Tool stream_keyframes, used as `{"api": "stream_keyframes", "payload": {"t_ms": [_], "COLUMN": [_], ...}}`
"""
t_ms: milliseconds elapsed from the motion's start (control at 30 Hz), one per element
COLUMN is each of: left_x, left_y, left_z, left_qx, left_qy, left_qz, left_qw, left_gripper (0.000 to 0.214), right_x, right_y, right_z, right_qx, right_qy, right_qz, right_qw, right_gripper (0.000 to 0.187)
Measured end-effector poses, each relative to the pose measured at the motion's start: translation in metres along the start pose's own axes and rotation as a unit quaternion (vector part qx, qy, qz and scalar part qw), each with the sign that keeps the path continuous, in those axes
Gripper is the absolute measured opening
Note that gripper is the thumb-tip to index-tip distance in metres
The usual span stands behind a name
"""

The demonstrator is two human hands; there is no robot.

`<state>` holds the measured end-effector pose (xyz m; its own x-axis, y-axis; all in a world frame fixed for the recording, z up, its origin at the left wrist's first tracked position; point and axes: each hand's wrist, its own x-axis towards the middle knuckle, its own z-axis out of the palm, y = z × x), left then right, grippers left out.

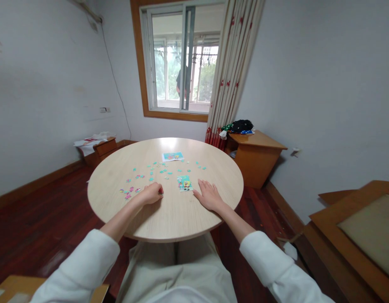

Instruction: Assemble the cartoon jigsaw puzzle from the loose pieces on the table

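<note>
The partly joined puzzle (183, 179) is set on the round table (169, 225) between the two hands, with the right hand (208, 195) laid on the tabletop just beside it, its fingers extended and nothing grasped. The left hand (152, 193) is held curled near loose pieces (128, 196), and whether anything is gripped there cannot be told. Farther out, more pieces are scattered before a picture card (173, 157), beyond which a window (168, 63) is seen

Grip of left fingers (160, 190) hidden; prints on puzzle pieces (128, 196) too small.
</note>
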<state>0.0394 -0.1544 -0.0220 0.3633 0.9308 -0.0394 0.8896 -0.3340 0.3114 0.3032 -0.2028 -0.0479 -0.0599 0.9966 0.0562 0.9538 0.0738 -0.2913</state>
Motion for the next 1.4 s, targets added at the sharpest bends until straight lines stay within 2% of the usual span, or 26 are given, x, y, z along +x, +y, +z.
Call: {"api": "stream_keyframes", "payload": {"t_ms": [133, 300, 400, 500, 567, 600, 700, 767, 867, 933, 1033, 1400], "left_x": [-0.001, -0.001, 0.006, 0.017, 0.025, 0.029, 0.04, 0.044, 0.048, 0.05, 0.053, 0.055], "left_y": [0.0, 0.0, 0.0, 0.0, 0.002, 0.003, 0.009, 0.014, 0.019, 0.022, 0.022, 0.026], "left_z": [-0.002, -0.005, -0.007, -0.007, -0.008, -0.009, -0.014, -0.017, -0.021, -0.022, -0.021, -0.018], "left_qx": [-0.022, -0.054, -0.082, -0.18, -0.304, -0.376, -0.562, -0.63, -0.683, -0.704, -0.716, -0.719], "left_qy": [-0.023, -0.009, -0.001, 0.033, 0.084, 0.112, 0.166, 0.181, 0.193, 0.199, 0.208, 0.223], "left_qz": [0.023, 0.02, 0.024, 0.015, -0.015, -0.034, -0.091, -0.126, -0.151, -0.149, -0.143, -0.105], "left_qw": [0.999, 0.998, 0.996, 0.983, 0.949, 0.919, 0.806, 0.744, 0.688, 0.666, 0.65, 0.65], "left_gripper": [0.015, 0.024, 0.012, 0.006, 0.009, 0.011, 0.016, 0.017, 0.016, 0.015, 0.014, 0.011], "right_x": [-0.001, -0.002, -0.002, -0.002, -0.003, -0.003, -0.004, -0.004, -0.004, -0.005, -0.006, -0.005], "right_y": [-0.001, -0.002, -0.003, -0.003, -0.003, -0.004, -0.004, -0.004, -0.004, -0.004, -0.004, -0.003], "right_z": [-0.002, -0.003, -0.004, -0.004, -0.005, -0.005, -0.006, -0.007, -0.007, -0.008, -0.008, -0.007], "right_qx": [0.0, 0.001, -0.004, -0.009, -0.013, -0.015, -0.021, -0.023, -0.024, -0.024, -0.022, -0.03], "right_qy": [-0.001, -0.002, -0.003, -0.002, 0.0, 0.001, 0.004, 0.006, 0.01, 0.01, 0.012, 0.018], "right_qz": [0.0, 0.001, 0.001, 0.0, 0.0, -0.001, -0.004, -0.005, -0.007, -0.007, -0.007, -0.01], "right_qw": [1.0, 1.0, 1.0, 1.0, 1.0, 1.0, 1.0, 1.0, 1.0, 1.0, 1.0, 0.999], "right_gripper": [0.069, 0.07, 0.069, 0.068, 0.068, 0.068, 0.067, 0.066, 0.065, 0.065, 0.064, 0.062]}}
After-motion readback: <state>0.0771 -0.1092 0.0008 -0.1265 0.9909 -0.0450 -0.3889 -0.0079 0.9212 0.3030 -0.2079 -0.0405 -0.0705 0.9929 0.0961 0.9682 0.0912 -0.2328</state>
